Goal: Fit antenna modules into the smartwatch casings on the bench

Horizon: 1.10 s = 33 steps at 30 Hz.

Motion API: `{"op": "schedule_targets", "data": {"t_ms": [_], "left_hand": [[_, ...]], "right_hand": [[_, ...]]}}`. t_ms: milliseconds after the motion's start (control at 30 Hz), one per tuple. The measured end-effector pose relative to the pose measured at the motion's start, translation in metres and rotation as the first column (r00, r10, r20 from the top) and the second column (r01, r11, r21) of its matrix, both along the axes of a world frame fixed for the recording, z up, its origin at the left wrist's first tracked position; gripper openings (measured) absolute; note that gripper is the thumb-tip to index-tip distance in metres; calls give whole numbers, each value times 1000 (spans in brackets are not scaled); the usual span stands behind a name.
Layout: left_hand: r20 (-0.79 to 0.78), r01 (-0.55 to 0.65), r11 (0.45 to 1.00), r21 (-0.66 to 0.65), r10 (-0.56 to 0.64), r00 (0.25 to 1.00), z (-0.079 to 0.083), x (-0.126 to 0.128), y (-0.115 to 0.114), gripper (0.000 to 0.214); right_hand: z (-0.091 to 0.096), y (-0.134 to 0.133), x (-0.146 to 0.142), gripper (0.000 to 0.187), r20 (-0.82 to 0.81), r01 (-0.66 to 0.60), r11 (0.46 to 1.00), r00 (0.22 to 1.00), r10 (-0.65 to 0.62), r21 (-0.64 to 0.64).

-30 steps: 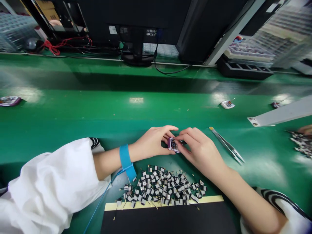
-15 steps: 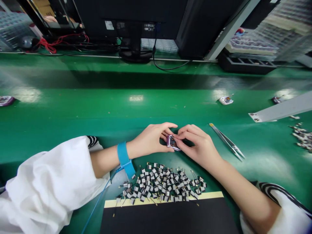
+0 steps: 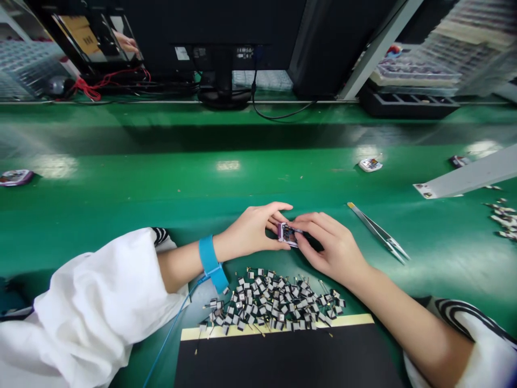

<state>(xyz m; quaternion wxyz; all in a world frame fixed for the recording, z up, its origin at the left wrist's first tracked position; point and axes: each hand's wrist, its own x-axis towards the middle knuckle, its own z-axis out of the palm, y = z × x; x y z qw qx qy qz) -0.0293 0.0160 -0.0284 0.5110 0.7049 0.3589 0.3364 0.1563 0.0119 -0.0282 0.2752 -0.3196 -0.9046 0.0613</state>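
Observation:
My left hand point(image 3: 252, 230) is closed on the edge of a small purple-and-white device housing point(image 3: 287, 235), its open side with circuit parts facing up. At the housing's right side, my right hand point(image 3: 337, 245) pinches thumb and fingers together over it. A dark sliver shows at those fingertips, too small to name. Just below the hands lies a pile of small grey-and-black components with thin leads point(image 3: 278, 304). A blue wrist strap point(image 3: 209, 258) with a cord circles my left wrist. Metal tweezers point(image 3: 377, 231) rest to the right of my right hand.
A black mat point(image 3: 286, 358) with a yellow edge lies in front. Further housings sit on the green bench: one at left point(image 3: 16, 177), a white one point(image 3: 370, 164) at right. A grey metal bar point(image 3: 464, 175) juts in from the right. A monitor stand point(image 3: 224, 89) and cables line the back.
The right fingertips have shifted slightly off the housing's inside, and more of its circuit parts show. The view has moved slightly; the left hand keeps its hold.

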Motion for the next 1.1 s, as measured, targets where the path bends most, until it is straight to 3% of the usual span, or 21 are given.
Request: {"op": "schedule_targets", "data": {"t_ms": [300,600,800,1000,1100], "left_hand": [[17,-1,1000,-14,1,1000,1,1,1,60],[9,-9,1000,-4,9,1000,0,2,1,59],[-22,-19,1000,15,20,1000,2,2,2,57],[-29,-33,999,0,33,999,2,2,2,56],[-23,-44,999,-21,44,999,4,4,0,60]], "right_hand": [[5,7,-5,8,-5,21,999,1000,-21,45],[11,13,-8,8,145,-47,996,989,36,80],[28,20,-13,14,354,-191,975,925,139,117],[42,27,-19,18,560,-408,889,795,234,208],[45,32,-12,22,527,-375,921,807,268,106]]}}
